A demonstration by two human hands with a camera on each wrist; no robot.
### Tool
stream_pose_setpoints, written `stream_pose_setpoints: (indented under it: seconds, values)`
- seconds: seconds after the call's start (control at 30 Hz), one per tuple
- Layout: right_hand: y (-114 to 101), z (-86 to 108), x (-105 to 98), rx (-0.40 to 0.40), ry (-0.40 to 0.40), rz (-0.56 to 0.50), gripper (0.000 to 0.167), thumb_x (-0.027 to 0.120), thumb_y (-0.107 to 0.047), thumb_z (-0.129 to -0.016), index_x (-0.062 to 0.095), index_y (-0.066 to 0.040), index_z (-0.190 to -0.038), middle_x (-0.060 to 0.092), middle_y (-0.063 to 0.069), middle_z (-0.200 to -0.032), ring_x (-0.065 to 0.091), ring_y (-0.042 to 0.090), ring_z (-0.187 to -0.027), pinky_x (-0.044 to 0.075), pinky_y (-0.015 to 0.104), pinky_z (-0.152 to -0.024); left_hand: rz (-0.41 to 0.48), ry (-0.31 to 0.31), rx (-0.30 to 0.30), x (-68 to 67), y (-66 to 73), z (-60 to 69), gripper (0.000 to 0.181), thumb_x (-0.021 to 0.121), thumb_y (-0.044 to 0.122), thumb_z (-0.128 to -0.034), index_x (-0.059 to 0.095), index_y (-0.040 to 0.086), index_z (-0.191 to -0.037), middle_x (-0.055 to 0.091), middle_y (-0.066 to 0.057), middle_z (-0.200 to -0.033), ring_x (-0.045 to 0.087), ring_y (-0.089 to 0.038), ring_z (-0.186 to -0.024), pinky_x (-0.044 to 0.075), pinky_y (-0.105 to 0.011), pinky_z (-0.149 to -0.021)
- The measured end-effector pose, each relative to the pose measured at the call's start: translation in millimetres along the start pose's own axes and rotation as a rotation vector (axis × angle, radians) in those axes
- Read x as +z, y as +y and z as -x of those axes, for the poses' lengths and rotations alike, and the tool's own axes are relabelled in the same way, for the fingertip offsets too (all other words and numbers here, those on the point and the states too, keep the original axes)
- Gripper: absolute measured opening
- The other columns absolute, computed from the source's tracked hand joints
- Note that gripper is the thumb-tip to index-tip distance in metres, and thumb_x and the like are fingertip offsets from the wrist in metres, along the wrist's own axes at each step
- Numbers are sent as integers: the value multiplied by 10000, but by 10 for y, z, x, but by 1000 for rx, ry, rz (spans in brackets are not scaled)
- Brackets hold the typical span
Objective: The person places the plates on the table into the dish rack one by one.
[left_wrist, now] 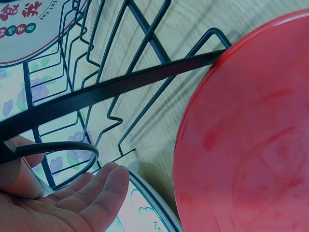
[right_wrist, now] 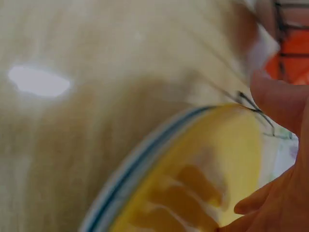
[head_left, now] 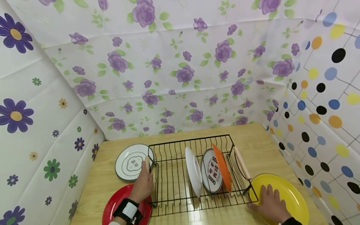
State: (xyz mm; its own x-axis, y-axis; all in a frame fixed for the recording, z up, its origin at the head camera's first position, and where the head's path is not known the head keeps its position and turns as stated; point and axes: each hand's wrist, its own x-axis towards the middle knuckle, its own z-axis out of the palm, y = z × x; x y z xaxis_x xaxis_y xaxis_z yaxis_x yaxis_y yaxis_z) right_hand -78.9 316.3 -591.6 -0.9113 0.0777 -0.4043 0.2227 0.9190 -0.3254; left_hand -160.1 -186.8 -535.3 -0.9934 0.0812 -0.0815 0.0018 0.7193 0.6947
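Overall, patterned cloth (head_left: 184, 115) fills the upper half and both sides of the head view, with purple roses at the back. Below it, a pale wooden table (head_left: 92, 187) spreads across the bottom. A black wire dish rack (head_left: 189, 140) stands at the lower centre. At the lower right, a yellow plate (head_left: 293, 200) lies flat; at the lower left, a red plate (head_left: 115, 203) is cut off by the bottom edge. Above the red one rests a white plate with a grey design (head_left: 126, 173). Right of the rack's middle, a plain white plate (head_left: 192, 172), a plate with red lettering (head_left: 208, 173) and an orange plate (head_left: 223, 168) stand on edge. The right hand (head_left: 271, 201) is over the yellow plate, fingers spread and released; whether they touch it cannot be told. The left hand (head_left: 142, 186) grasps the rack's left wooden handle (head_left: 147, 162), thumb hooked over it.
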Motion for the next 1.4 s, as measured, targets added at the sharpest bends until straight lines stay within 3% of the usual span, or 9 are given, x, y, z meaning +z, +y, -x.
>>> stream_pose_setpoints:
  seconds: [0.13, 0.3, 0.5, 0.63, 0.7, 0.83, 1.0, 1.27, 1.4]
  values:
    - [-20, -1, 113, 3, 19, 38, 1340, 736, -795, -752, 262, 183, -1536, 103, 531, -1564, 104, 778, -1386, 193, 895, -1044, 2, 4, -12, -17, -9, -15, 745, 401, 68, -1099, -96, -55, -1639, 160, -389, -1668, 631, -320, -893, 468, -321, -630]
    - [-93, -20, 148, 21, 49, 79, 1100, 783, -589, -831, 353, 162, -1509, 171, 516, -1562, 155, 762, -1390, 215, 883, -1052, 0, 4, -9, -25, -36, -18, 747, 402, 54, -1095, -103, -72, -1632, 136, -394, -1670, 597, -427, -1173, 470, -336, -708]
    - [-187, -18, 100, -51, 101, 126, 852, 720, -464, -923, 440, 139, -1456, 326, 477, -1520, 304, 711, -1353, 334, 826, -998, -1, 8, -26, -32, -51, -31, 752, 406, 55, -1089, -96, -69, -1634, 167, -404, -1657, 621, -392, -1086, 488, -335, -682]
    - [-284, 52, 51, -147, 218, 179, 644, 746, -288, -906, 522, 123, -1348, 499, 387, -1401, 485, 580, -1221, 439, 709, -930, 7, 1, -41, -32, -66, -35, 752, 401, 63, -1096, -107, -52, -1638, 150, -390, -1669, 627, -389, -1062, 482, -345, -678]
    - [-309, 98, 56, -223, 327, 252, 573, 810, -228, -847, 578, 114, -1244, 588, 326, -1285, 564, 488, -1112, 503, 625, -888, 3, 0, -43, -30, -70, -28, 753, 407, 62, -1096, -104, -57, -1637, 139, -382, -1675, 607, -434, -1192, 480, -345, -715]
    - [-316, 155, 74, -264, 461, 354, 514, 864, -127, -784, 626, 126, -1163, 660, 310, -1198, 648, 470, -1062, 573, 559, -881, 11, -3, -64, -14, -82, -27, 754, 407, 76, -1097, -99, -49, -1641, 154, -374, -1675, 608, -440, -1201, 488, -344, -698]
    - [-259, 114, 66, -185, 375, 306, 579, 823, -103, -814, 598, 168, -1274, 604, 387, -1336, 609, 541, -1214, 531, 599, -1013, 16, 4, -81, 11, -82, -38, 753, 415, 80, -1093, -81, -52, -1643, 183, -383, -1664, 609, -410, -1167, 489, -348, -682]
    - [-194, 79, 36, -102, 240, 213, 633, 756, -95, -822, 532, 170, -1351, 527, 403, -1421, 531, 564, -1298, 490, 633, -1050, 3, 5, -71, 53, -50, -25, 740, 428, 94, -1093, -42, -74, -1640, 163, -366, -1676, 403, -489, -1475, 490, -480, -967]
    - [-276, 94, 15, -127, 412, 190, 561, 780, -49, -822, 576, 159, -1301, 601, 367, -1342, 634, 519, -1170, 581, 586, -890, -7, 26, -33, 8, -15, -52, 729, 425, 88, -1094, -30, -79, -1639, 164, -364, -1677, 369, -502, -1488, 481, -547, -1066]
